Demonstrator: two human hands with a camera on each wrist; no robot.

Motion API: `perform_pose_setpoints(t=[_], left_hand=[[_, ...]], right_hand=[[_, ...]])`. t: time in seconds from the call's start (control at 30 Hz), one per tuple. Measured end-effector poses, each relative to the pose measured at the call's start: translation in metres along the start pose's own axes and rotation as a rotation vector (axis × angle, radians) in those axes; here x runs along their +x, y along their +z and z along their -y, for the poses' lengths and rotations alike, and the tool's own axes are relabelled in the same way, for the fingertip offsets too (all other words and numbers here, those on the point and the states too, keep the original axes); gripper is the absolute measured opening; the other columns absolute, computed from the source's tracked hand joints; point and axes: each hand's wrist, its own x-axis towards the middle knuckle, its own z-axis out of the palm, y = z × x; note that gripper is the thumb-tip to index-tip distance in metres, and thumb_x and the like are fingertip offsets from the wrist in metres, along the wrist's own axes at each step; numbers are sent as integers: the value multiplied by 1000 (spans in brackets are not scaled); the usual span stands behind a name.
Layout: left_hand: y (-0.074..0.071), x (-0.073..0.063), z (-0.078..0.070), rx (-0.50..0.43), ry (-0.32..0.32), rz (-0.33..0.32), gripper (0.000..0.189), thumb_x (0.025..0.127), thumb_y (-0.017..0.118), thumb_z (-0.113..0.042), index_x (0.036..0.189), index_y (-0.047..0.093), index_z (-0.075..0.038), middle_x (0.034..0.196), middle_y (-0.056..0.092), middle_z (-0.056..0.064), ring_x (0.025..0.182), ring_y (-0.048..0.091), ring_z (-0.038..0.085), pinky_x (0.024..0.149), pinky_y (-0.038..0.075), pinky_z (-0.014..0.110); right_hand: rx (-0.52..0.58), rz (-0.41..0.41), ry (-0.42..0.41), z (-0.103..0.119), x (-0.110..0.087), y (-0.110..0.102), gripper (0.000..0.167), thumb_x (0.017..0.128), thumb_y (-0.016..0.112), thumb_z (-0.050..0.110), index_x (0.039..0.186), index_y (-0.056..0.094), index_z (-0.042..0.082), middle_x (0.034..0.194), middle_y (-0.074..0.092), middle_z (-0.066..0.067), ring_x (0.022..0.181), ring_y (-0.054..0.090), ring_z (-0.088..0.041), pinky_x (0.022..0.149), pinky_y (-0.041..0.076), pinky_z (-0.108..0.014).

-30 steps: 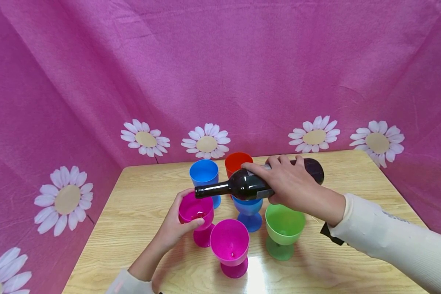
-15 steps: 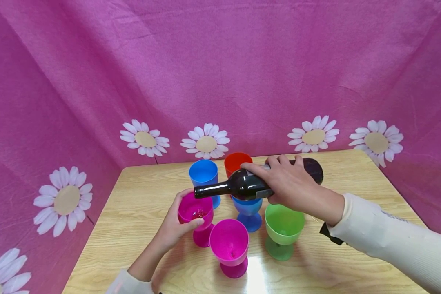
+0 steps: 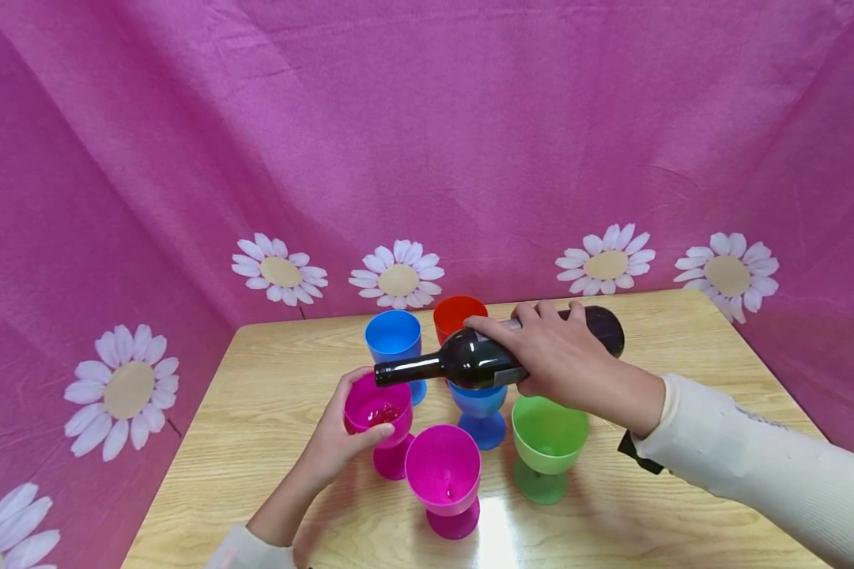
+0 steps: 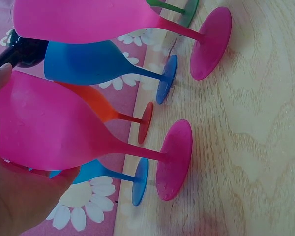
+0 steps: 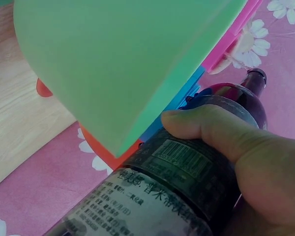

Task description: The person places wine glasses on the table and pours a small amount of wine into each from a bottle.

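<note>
My right hand (image 3: pixel 558 348) grips a dark wine bottle (image 3: pixel 470 359) around its body, tilted so the neck points left. In the head view the bottle's mouth lies over the rim of a pink goblet (image 3: pixel 377 411). Dark red liquid (image 3: pixel 386 414) shows in the bottom of that goblet's bowl. My left hand (image 3: pixel 338 435) holds the bowl from the left, fingers behind and thumb in front. The goblet's foot (image 4: pixel 174 160) stands on the table in the left wrist view. In the right wrist view my thumb (image 5: pixel 196 120) presses the bottle above a barcode label.
Close by stand a second pink goblet (image 3: pixel 444 466), a green goblet (image 3: pixel 551 431), two blue ones, one behind (image 3: pixel 394 336) and one under the bottle (image 3: pixel 482 403), and a red goblet (image 3: pixel 461 312). The wooden table (image 3: pixel 270 395) backs onto a pink cloth (image 3: pixel 470 158) with white daisies.
The red liquid in the held goblet covers slightly more of its bottom than before. Both hands and the bottle keep nearly the same place; the whole view has shifted very slightly.
</note>
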Motion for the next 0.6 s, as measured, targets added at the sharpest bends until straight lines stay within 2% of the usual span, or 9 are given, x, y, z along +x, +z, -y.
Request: perform_pose_setpoints(t=[0.6], left_hand=[[0, 0, 1, 0, 19, 9, 84, 85, 85, -19, 153, 36, -27, 147, 52, 8, 137, 49, 35, 94, 59, 36]], right_hand=[[11, 2, 2, 1, 0, 0, 104, 65, 99, 23, 151, 44, 43, 114, 60, -15, 112, 55, -38, 95, 37, -75]])
